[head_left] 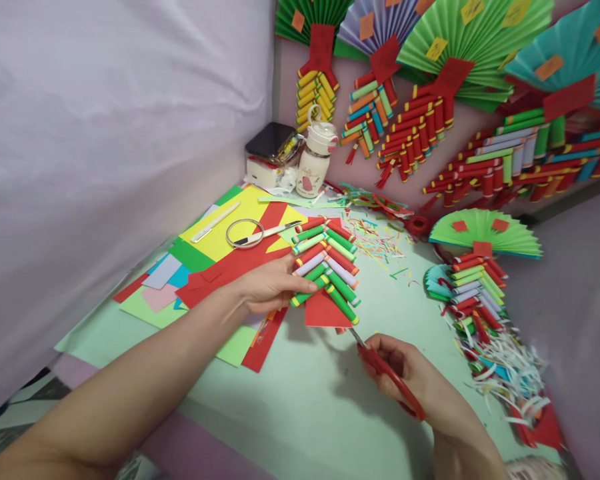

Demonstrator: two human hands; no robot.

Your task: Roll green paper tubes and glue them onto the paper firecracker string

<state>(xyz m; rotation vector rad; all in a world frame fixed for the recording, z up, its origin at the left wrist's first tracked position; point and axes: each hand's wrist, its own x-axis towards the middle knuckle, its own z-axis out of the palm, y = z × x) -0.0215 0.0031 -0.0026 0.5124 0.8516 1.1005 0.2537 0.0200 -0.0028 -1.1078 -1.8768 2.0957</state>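
My left hand (275,285) grips the left side of a paper firecracker string (325,257), its thumb across a green roll. The string has slanted rolls in red, green and lilac, set in pairs like a herringbone. From its near end juts a red paper piece (327,311). In my right hand (413,373) are red-handled scissors (393,380), fingers wrapped in the handles. The scissor tips touch or lie just under the red paper's lower right corner; which one, I cannot tell.
Coloured paper sheets (210,233) lie at the left, with a white pen (215,222), a craft knife (270,233) and a ring (245,233). Behind stand a bottle (316,157) and a box (270,160). Paper scraps (375,237), finished fans (485,233) and shreds (510,367) lie right.
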